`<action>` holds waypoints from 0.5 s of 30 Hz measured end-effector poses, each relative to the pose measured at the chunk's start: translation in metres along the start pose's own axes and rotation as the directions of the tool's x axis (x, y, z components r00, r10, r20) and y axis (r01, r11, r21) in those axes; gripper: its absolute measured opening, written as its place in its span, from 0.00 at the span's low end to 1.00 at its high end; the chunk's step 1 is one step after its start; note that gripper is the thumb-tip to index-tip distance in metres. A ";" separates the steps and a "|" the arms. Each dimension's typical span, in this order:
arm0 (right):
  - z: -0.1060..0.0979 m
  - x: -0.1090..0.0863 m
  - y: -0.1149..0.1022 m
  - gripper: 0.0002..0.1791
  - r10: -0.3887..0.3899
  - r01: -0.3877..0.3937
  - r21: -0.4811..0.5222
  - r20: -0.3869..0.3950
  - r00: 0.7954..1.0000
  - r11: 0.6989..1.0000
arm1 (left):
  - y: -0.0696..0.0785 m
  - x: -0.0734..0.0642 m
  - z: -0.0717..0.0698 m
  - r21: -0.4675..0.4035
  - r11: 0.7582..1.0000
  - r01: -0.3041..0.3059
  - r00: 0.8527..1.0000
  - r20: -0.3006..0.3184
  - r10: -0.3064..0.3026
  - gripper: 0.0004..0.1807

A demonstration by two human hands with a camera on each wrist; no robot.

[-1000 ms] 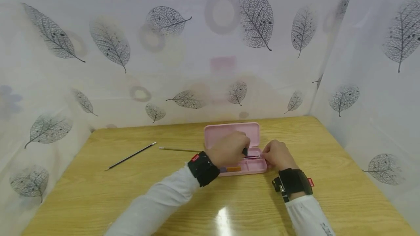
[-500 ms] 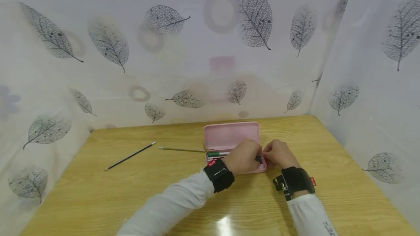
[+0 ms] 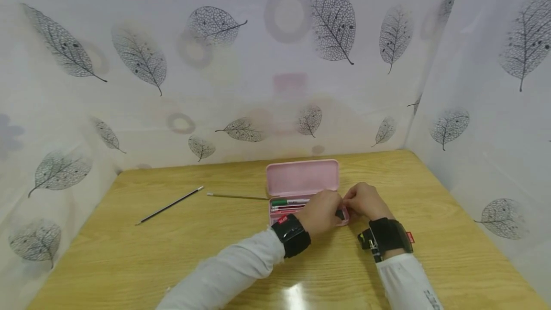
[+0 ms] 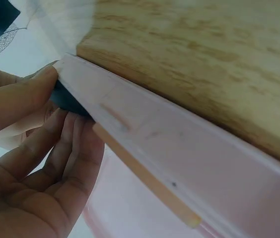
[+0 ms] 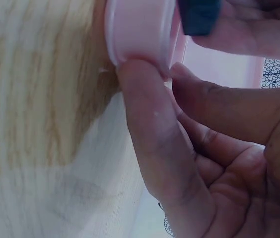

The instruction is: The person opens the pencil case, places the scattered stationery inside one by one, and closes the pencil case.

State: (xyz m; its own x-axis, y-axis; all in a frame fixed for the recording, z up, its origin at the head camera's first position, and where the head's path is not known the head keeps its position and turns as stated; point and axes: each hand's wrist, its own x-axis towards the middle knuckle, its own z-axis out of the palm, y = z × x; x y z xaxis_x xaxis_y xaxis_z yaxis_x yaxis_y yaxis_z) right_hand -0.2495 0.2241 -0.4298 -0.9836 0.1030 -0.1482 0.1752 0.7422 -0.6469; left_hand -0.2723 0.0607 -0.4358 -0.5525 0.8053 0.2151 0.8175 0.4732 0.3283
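Note:
An open pink pencil case (image 3: 301, 180) stands at the back of the table, its lid leaning away. My left hand (image 3: 320, 210) reaches over the tray's right part. Between its thumb and fingers it pinches a small dark block (image 4: 70, 100), whose exact kind I cannot tell, right at the case's rim. At the case's right end, my right hand (image 3: 366, 202) grips the wall between thumb and forefinger (image 5: 150, 109). A green marker (image 3: 286, 202) and several pencils (image 3: 284, 208) lie in the tray, partly behind the left hand. An orange bar (image 4: 147, 176) shows along the tray's front wall.
A dark pencil (image 3: 170, 205) lies slanted on the left of the wooden table (image 3: 193, 257). Another, olive pencil (image 3: 236, 196) points toward the case's left side. A leaf-printed curtain (image 3: 241, 75) encloses the back and sides.
My left hand has moved right and toward me over the tray with the dark block, uncovering the green marker and pencils. The right hand has stayed at the case's right end.

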 end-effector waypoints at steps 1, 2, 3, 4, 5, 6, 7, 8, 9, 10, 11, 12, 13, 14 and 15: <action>0.000 0.000 0.000 0.05 0.004 -0.004 0.006 0.001 1.000 1.000 | 0.000 0.000 0.001 0.000 1.000 0.001 1.000 -0.002 -0.001 0.20; 0.000 -0.001 0.000 0.05 0.008 -0.008 0.012 0.002 1.000 1.000 | 0.000 0.000 0.001 0.005 1.000 0.000 1.000 -0.002 0.000 0.20; 0.000 -0.001 -0.001 0.05 0.010 -0.010 0.017 0.002 1.000 1.000 | 0.000 0.000 0.001 0.006 1.000 0.002 1.000 -0.001 -0.002 0.19; 0.000 -0.002 -0.001 0.05 0.007 -0.007 0.020 0.002 1.000 1.000 | 0.000 0.000 0.001 0.007 1.000 0.003 1.000 0.001 -0.003 0.19; 0.000 -0.002 -0.001 0.05 0.007 -0.007 0.023 0.003 1.000 1.000 | 0.001 0.000 0.001 0.004 1.000 0.005 1.000 0.005 -0.005 0.18; 0.000 -0.003 -0.002 0.05 0.008 -0.008 0.029 0.004 1.000 1.000 | 0.001 0.001 0.001 0.008 1.000 0.005 1.000 0.009 -0.005 0.18; 0.000 -0.003 -0.002 0.05 0.008 -0.008 0.031 0.004 1.000 0.999 | 0.001 0.001 0.001 0.012 1.000 0.006 1.000 0.015 -0.007 0.17; 0.000 -0.004 -0.003 0.06 0.005 -0.006 0.031 0.003 1.000 1.000 | 0.002 0.001 0.000 0.016 1.000 0.008 1.000 0.021 -0.008 0.16; 0.000 -0.004 -0.003 0.06 0.002 -0.002 0.030 0.003 1.000 1.000 | 0.002 0.001 -0.001 0.016 1.000 0.009 1.000 0.026 -0.010 0.16; -0.001 -0.005 -0.004 0.06 -0.003 0.003 0.029 0.003 1.000 1.000 | 0.003 0.001 -0.001 0.019 1.000 0.010 0.999 0.031 -0.011 0.15; -0.001 -0.005 -0.005 0.06 -0.004 0.004 0.027 0.002 1.000 1.000 | 0.003 0.001 -0.001 0.018 1.000 0.012 0.999 0.032 -0.012 0.14; -0.001 -0.005 -0.005 0.06 -0.006 0.006 0.023 0.000 1.000 1.000 | 0.003 0.001 -0.002 0.020 1.000 0.013 0.999 0.034 -0.014 0.14; -0.001 -0.005 -0.005 0.06 -0.009 0.009 0.019 -0.001 1.000 1.000 | 0.003 0.001 -0.002 0.015 1.000 0.014 0.999 0.033 -0.015 0.13; -0.001 -0.005 -0.005 0.06 -0.011 0.011 0.017 -0.001 1.000 1.000 | 0.003 0.001 -0.002 0.014 1.000 0.014 0.999 0.031 -0.015 0.14; -0.001 -0.005 -0.006 0.06 -0.011 0.011 0.015 -0.002 1.000 1.000 | 0.003 0.001 -0.002 0.013 1.000 0.013 1.000 0.028 -0.013 0.14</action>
State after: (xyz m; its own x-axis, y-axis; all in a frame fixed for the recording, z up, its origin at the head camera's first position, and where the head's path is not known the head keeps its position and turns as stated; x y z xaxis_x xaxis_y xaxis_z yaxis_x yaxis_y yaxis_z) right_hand -0.2457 0.2201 -0.4245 -0.9855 0.0958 -0.1399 0.1649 0.7331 -0.6598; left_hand -0.2706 0.0620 -0.4332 -0.5583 0.8088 0.1847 0.8124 0.4878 0.3195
